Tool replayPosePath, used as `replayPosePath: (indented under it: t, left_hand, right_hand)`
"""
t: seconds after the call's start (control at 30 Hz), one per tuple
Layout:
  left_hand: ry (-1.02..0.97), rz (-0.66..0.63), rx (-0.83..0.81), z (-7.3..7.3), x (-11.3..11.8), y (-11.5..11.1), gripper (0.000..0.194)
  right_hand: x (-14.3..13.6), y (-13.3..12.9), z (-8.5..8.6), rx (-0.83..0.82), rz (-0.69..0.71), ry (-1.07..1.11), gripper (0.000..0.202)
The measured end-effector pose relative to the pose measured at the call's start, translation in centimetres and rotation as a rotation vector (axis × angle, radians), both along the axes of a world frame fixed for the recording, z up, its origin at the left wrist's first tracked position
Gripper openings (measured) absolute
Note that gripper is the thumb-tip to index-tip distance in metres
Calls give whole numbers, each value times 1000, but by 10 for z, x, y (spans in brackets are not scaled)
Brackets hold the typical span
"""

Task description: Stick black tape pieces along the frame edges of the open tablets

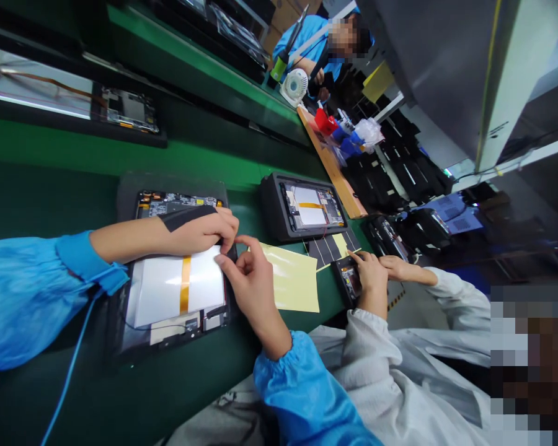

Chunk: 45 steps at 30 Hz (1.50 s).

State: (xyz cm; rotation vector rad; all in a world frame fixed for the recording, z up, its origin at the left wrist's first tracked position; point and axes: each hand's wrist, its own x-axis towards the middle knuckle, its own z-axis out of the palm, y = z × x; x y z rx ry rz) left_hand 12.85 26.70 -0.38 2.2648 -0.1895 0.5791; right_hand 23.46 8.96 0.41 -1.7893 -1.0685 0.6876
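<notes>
Both hands meet at the tablet's [172, 291] far right edge: left hand [199, 232] pressed flat, right hand [248, 279] pinching, equally near.

A white battery [167, 288] with an orange strip [185, 285] beside a pale-yellow sheet [294, 280].

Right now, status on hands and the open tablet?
Left hand and right hand both pinching at open tablet's right edge. Yellow sheet beside it. Co-worker's hands close by, apart.

Dim green-tinted scene, overhead glare on the white battery [167, 288], strong wide-angle bending at edges.
</notes>
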Motion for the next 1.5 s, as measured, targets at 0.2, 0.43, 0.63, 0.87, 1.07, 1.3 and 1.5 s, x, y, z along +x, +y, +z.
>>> replayPosePath:
  t: [0.2, 0.43, 0.63, 0.87, 1.07, 1.3, 1.5]
  left_hand:
    - [11, 35, -6, 2, 0, -3, 42]
    - [11, 37, -14, 4, -1, -1, 46]
    - [-14, 35, -1, 1, -4, -4, 37]
    - [-55, 23, 32, -5, -5, -7, 27]
    - [89, 138, 89, 0, -13, -19, 17]
    - [135, 160, 54, -3, -16, -25, 21]
    - [180, 195, -21, -1, -19, -27, 22]
  right_hand:
    - [4, -8, 3, 227, -110, -102, 40]
    - [-2, -44, 2, 347, 132, -513, 28]
    - [-13, -54, 2, 318, 201, -635, 24]
    - [-17, -62, 4, 315, 82, -441, 20]
    - [-13, -55, -8, 344, 4, -372, 26]
    - [-22, -55, -11, 361, 34, -369, 31]
    - [-24, -55, -14, 370, 39, -382, 35]
